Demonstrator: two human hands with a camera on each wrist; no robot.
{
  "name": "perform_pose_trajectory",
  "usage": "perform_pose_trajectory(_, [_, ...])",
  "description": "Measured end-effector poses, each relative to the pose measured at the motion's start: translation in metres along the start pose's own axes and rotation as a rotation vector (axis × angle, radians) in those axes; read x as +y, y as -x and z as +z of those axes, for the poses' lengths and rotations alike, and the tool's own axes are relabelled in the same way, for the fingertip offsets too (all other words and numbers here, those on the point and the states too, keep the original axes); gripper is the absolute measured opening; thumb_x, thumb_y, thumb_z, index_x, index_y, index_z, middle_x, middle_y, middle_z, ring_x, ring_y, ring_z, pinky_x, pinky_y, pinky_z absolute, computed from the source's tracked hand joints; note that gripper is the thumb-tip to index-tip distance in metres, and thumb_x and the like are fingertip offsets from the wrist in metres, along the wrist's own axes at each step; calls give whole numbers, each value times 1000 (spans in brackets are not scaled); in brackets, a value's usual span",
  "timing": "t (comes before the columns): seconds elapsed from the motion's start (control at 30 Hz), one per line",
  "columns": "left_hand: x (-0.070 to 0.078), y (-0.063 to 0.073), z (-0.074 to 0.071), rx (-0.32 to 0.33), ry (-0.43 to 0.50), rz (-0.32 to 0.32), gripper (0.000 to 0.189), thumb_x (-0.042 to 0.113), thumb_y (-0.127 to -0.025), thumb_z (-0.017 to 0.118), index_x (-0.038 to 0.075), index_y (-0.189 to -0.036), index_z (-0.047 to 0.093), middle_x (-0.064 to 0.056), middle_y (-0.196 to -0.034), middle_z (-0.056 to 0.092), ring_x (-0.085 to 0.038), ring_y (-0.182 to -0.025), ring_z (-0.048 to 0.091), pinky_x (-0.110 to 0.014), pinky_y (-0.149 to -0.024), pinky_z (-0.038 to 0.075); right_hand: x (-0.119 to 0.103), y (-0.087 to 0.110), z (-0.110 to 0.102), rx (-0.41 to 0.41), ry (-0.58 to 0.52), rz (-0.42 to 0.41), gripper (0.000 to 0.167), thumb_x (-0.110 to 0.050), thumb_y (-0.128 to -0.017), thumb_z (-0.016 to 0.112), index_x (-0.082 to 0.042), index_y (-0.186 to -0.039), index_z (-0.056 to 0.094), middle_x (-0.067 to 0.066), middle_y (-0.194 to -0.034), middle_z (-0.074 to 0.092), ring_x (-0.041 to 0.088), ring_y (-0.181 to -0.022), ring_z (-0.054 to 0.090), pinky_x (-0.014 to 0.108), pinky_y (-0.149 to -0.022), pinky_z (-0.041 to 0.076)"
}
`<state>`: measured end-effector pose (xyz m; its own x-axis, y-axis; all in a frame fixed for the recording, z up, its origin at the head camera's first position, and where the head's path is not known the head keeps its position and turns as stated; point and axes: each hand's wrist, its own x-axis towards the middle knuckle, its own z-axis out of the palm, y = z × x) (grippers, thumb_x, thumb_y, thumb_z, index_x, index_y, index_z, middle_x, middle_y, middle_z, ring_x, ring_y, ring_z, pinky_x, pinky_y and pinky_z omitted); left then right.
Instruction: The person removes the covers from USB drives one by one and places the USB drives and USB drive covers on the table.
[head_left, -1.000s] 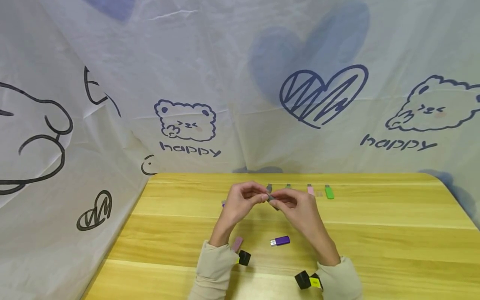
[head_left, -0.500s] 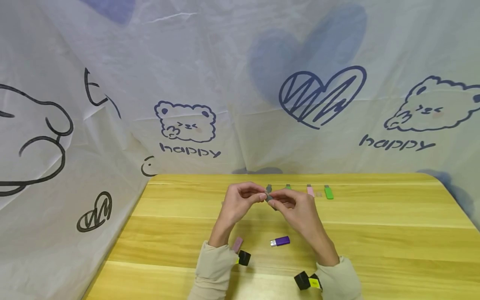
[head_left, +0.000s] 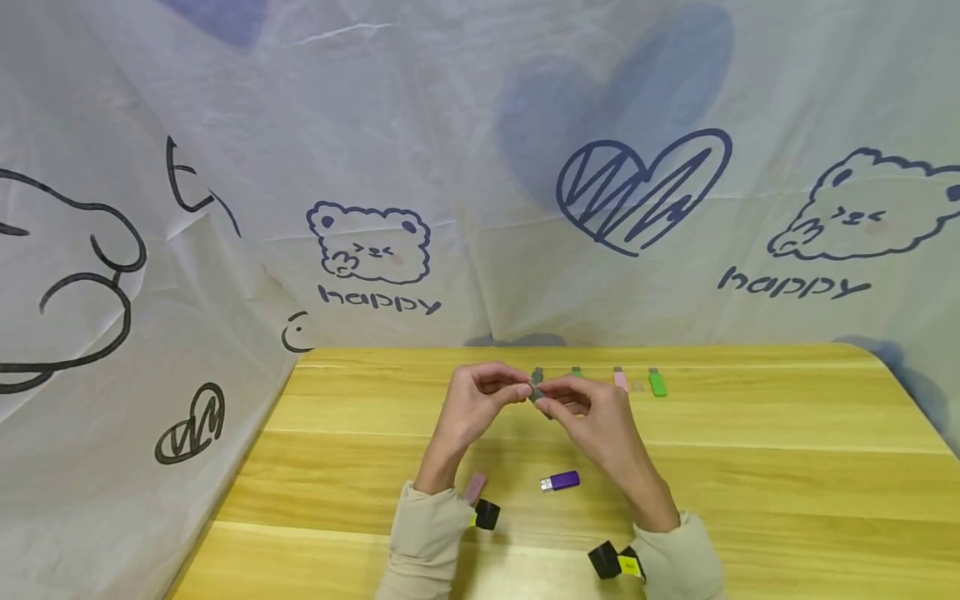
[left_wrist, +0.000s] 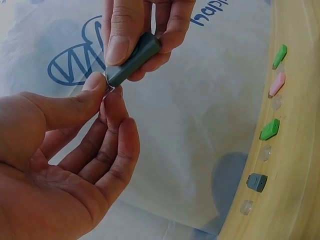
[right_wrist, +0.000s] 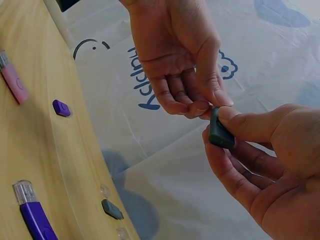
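A dark grey-green USB flash drive (left_wrist: 134, 59) is held between both hands above the far part of the table. My right hand (head_left: 600, 412) pinches its body between thumb and fingers. At the connector end, the thumb and index fingertip of my left hand (head_left: 476, 404) pinch together, with a sliver of shiny metal showing between them. Whether a clear cap sits under those fingertips I cannot tell. In the right wrist view the fingertips of both hands meet at the drive. My other left fingers curl loosely below it.
On the wooden table lie a purple flash drive (head_left: 564, 481) and a pink one (head_left: 474, 489) near my wrists. Along the back edge stand a grey drive (left_wrist: 257, 182), green and pink ones, and clear caps (left_wrist: 265, 152). Another purple drive (right_wrist: 61, 108) lies at the left. A printed cloth (head_left: 480, 167) hangs behind.
Both hands have drifted very slightly left with the drive, and the purple drive seen beside the left hand is now hidden in the head view. The pinching grips look the same.
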<state>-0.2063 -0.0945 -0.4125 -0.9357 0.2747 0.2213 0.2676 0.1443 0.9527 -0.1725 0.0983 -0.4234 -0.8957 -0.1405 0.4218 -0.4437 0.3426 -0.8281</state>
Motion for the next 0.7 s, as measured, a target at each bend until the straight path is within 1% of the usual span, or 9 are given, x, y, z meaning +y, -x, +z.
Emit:
perform_pose_trajectory(0.33, [2, 0, 2, 23, 20, 1, 8, 0, -90, 77, -4, -98, 78, -14, -92, 77, -21, -81, 74, -31, -77, 60, -2, -1, -2, 14, -2, -17, 14, -4, -91, 78, -1, -104, 77, 10, -96, 78, 19, -81, 76, 31, -72, 62])
perform_pose_trajectory(0.43, [2, 0, 2, 33, 27, -2, 8, 0, -90, 77, -4, -97, 78, -13, -91, 77, -19, -80, 74, -30, -77, 60, -3, -1, -2, 28, 7, -29, 13, -4, -89, 79, -3, -103, 78, 7, -95, 78, 18, -80, 76, 42, -85, 60])
perform_pose_trajectory(0.5, [3, 0, 1, 24, 36, 1, 10, 3, -90, 78, -4, -98, 78, -13, -92, 77, -18, -81, 74, -31, -78, 60, -3, 0, -3, 38, 20, -40, 13, -5, -88, 80, -4, -101, 79, 6, -93, 78, 17, -79, 76, 50, -107, 45])
perform_pose_trajectory(0.53, [3, -1, 0, 29, 46, 2, 12, 4, -91, 78, -5, -99, 78, -13, -93, 77, -18, -81, 74, -31, -79, 60, -4, 0, -3, 41, 30, -45, 13, -5, -87, 81, -4, -100, 79, 5, -92, 78, 16, -78, 76, 52, -106, 45])
perform_pose_trajectory(0.57, [3, 0, -3, 46, 57, 5, 12, 4, -91, 78, -5, -99, 78, -14, -94, 77, -17, -81, 73, -31, -79, 60, -4, 1, -4, 43, 37, -46, 13, -4, -87, 81, -4, -100, 80, 5, -91, 78, 15, -77, 76, 52, -106, 45])
perform_pose_trajectory(0.6, [4, 0, -7, 73, 69, 9, 12, 4, -91, 78, -6, -99, 77, -14, -94, 77, -17, -80, 73, -31, -79, 60, -5, 1, -4, 45, 41, -45, 13, -4, -86, 82, -3, -99, 80, 5, -90, 78, 15, -76, 76, 54, -111, 38])
perform_pose_trajectory(0.63, [4, 1, -11, 110, 84, 12, 11, 2, -90, 78, -6, -98, 77, -15, -93, 77, -17, -79, 73, -30, -79, 60, -5, 2, -4, 42, 47, -45, 13, -3, -86, 82, -3, -98, 80, 5, -89, 78, 14, -75, 76, 49, -106, 47])
perform_pose_trajectory(0.67, [4, 3, -15, 151, 94, 14, 10, 0, -89, 78, -6, -96, 77, -16, -92, 77, -16, -77, 73, -29, -77, 60, -6, 2, -5, 37, 54, -43, 13, -4, -85, 82, -3, -98, 80, 5, -89, 78, 14, -75, 76, 48, -107, 45])
perform_pose_trajectory(0.7, [5, 4, -20, 188, 106, 14, 8, -2, -88, 78, -7, -95, 77, -16, -92, 77, -17, -76, 72, -29, -77, 60, -6, 2, -5, 31, 55, -41, 13, -3, -85, 82, -3, -98, 80, 5, -89, 78, 13, -75, 76, 44, -95, 55])
